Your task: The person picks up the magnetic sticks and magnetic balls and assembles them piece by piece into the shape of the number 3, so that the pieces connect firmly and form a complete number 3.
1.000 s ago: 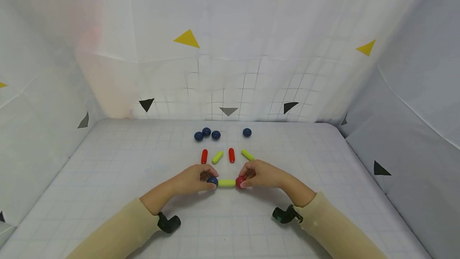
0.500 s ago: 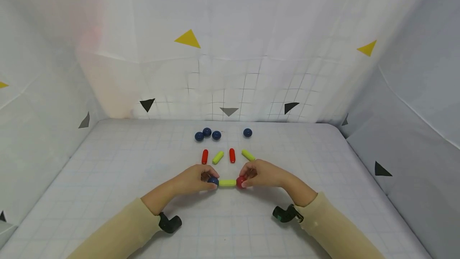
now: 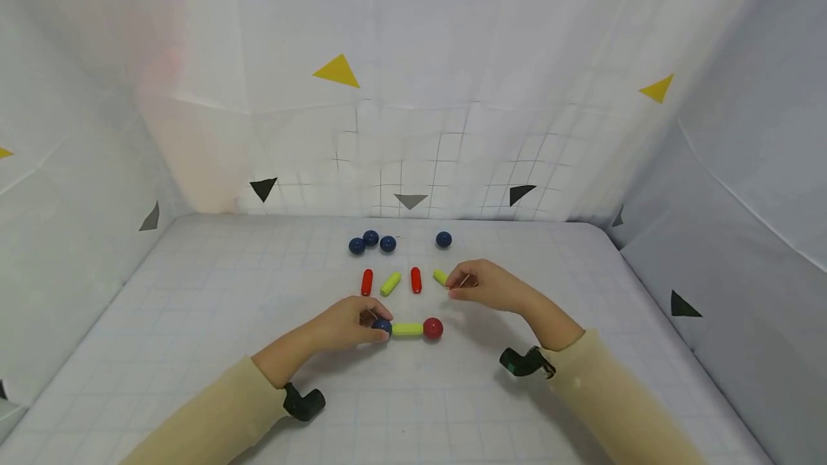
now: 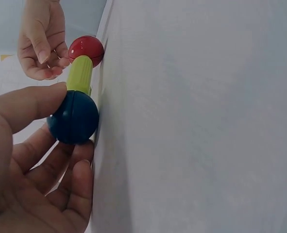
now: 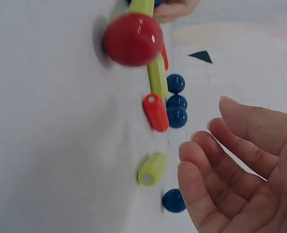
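Observation:
Between the thumb and fingers of my left hand (image 3: 349, 323) is a dark blue ball (image 4: 74, 119). A yellow-green rod (image 3: 408, 329) touches that ball at one end and a red ball (image 3: 433, 329) at the other, all in one line on the table. My right hand (image 3: 494, 285) is off the red ball, to its upper right, holding nothing. Its fingers bend loosely, thumb apart, in the right wrist view. Closest to them lies another yellow-green rod (image 5: 153, 169) with a grey dot on its end; in the head view the fingers partly cover it.
Beyond the joined pieces lie two red rods (image 3: 416, 280) and a yellow-green rod (image 3: 390, 283). Farther back are three blue balls (image 3: 371, 239) grouped together and a single blue ball (image 3: 443, 240). White sheeting (image 3: 413, 120) stands behind the table (image 3: 226, 271).
My right hand has let go of the red ball and moved up and slightly right, near the right yellow-green rod. The left hand keeps its hold on the blue ball.

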The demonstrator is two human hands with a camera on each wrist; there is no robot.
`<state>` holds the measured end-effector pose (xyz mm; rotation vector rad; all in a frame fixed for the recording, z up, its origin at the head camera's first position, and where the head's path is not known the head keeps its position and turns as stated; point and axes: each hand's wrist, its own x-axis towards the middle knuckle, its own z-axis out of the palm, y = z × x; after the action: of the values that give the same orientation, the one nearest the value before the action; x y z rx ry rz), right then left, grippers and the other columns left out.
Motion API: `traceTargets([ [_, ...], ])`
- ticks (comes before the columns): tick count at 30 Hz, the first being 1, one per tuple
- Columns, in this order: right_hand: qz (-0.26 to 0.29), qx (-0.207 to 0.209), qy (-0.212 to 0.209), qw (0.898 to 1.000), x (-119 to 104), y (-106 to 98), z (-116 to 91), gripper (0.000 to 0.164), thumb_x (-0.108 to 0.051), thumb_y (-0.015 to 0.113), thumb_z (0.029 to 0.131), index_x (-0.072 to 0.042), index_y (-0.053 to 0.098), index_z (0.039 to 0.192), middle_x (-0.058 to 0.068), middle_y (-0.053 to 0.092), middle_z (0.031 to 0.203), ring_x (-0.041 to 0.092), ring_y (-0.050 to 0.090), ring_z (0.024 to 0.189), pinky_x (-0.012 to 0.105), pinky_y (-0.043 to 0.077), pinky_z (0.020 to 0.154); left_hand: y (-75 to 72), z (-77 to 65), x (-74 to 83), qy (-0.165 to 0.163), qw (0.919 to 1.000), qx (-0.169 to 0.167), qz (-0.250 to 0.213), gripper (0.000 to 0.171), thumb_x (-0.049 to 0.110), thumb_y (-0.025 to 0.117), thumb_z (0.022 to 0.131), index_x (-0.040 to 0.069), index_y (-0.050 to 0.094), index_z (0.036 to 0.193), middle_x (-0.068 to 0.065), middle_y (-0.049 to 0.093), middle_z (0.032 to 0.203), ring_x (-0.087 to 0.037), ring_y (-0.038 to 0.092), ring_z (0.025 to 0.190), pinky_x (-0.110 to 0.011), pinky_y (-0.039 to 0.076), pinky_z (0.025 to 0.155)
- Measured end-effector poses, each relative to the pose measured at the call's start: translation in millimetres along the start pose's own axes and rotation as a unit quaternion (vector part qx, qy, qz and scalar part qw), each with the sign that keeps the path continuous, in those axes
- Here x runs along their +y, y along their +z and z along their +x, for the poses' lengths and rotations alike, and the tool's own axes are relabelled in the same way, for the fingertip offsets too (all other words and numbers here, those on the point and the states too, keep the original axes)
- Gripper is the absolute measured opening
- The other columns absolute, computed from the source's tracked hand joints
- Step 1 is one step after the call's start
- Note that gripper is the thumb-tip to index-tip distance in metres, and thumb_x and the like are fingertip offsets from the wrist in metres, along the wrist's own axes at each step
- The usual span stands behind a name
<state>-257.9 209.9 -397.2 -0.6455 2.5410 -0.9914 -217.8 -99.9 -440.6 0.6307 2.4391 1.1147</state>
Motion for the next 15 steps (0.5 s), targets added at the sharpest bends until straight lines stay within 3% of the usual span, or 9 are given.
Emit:
traceTargets([
  [15, 0.000, 0.047, 0.036, 0.998, 21.8, -3.6, 25.7, 0.018, -0.017, 0.071, 0.094, -0.008, 0.069, 0.109, 0.002, 0.067, 0.104, 0.019, 0.060, 0.094, 0.034, 0.054, 0.082, -1.6, 1.3, -2.4, 0.002, 0.9999, -0.007, -0.011, 0.026, 0.020, 0.078, 0.089, 0.016, 0.071, 0.114, 0.004, 0.063, 0.098, -0.017, 0.054, 0.091, -0.030, 0.050, 0.077],
])
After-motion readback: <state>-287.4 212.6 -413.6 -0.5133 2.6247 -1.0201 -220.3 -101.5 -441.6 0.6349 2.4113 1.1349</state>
